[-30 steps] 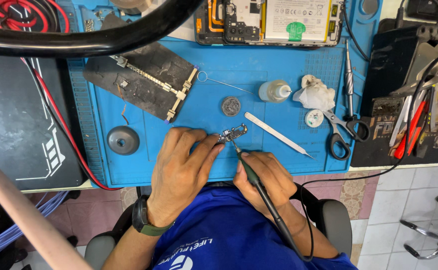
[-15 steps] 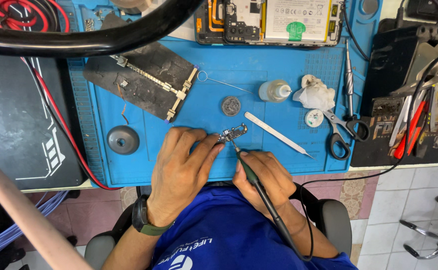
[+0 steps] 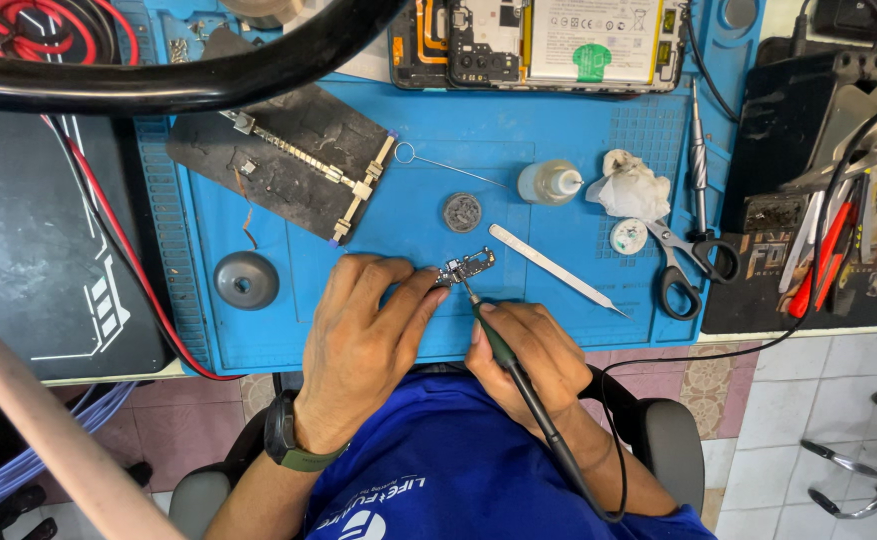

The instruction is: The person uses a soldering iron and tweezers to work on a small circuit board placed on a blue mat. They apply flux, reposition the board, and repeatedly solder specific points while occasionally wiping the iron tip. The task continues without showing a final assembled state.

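— Anything shifted over there?

— Hardly. The left hand (image 3: pixel 364 345) stays pinched shut on the small circuit board (image 3: pixel 467 267), held just above the blue mat (image 3: pixel 399 215). The right hand (image 3: pixel 531 355) keeps its fist around the soldering iron (image 3: pixel 499 340), tip touching the board's near edge.

— So still soldering?

— Seems so.

The mat (image 3: pixel 579 130) is bright blue, ribbed along its edges. On it the holder plate (image 3: pixel 289 160) is dark grey with pale metal rails, the puck (image 3: pixel 246 280) grey, the spatula (image 3: pixel 556 270) silvery, and the tissue (image 3: pixel 631 186) white. The scissors (image 3: pixel 681 262) have black handles. The iron (image 3: pixel 504 350) has a dark green grip and black cord. The shirt (image 3: pixel 439 470) is blue with white print, the watch (image 3: pixel 287 445) black on an olive strap. Floor tiles (image 3: pixel 819 390) are white.
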